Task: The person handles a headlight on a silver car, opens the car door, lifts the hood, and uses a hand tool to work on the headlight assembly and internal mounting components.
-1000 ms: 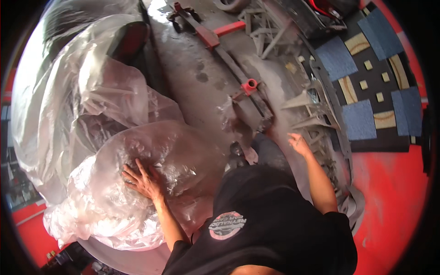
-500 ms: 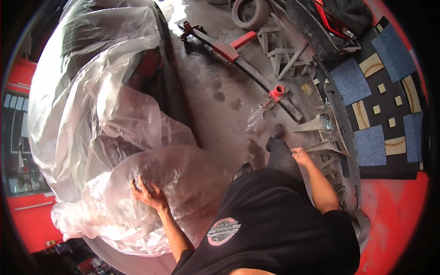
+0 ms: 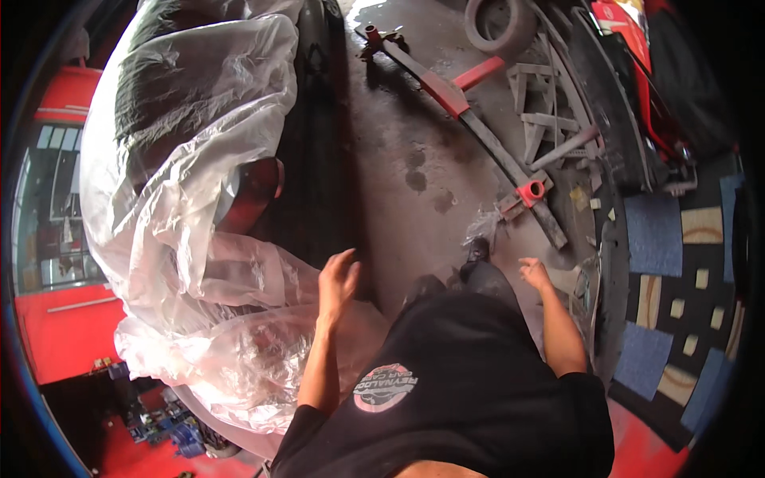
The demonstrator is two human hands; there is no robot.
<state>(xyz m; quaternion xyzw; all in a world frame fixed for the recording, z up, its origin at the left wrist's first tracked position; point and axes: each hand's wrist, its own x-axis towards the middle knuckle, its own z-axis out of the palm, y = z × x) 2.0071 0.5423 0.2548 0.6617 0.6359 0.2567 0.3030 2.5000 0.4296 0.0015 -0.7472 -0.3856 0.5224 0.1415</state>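
A dark car on the left is draped in crumpled translucent plastic sheeting, with part of its dark side uncovered. My left hand is held in front of that dark side at the sheeting's edge, fingers apart and holding nothing; whether it touches anything I cannot tell. My right hand hangs out to the right of my dark-clad leg, loosely curved with fingers apart and empty. My shoe is on the floor beside a small clear plastic scrap.
Ahead lies a red-and-black steel beam on the concrete floor. At the right are a tyre, grey metal stands, dark car body parts and a wall panel with blue squares. A red wall with a window is at left.
My left hand has lifted off the bunched plastic and moved right and upward. My legs have shifted, and the view has moved, showing more of the car's dark side.
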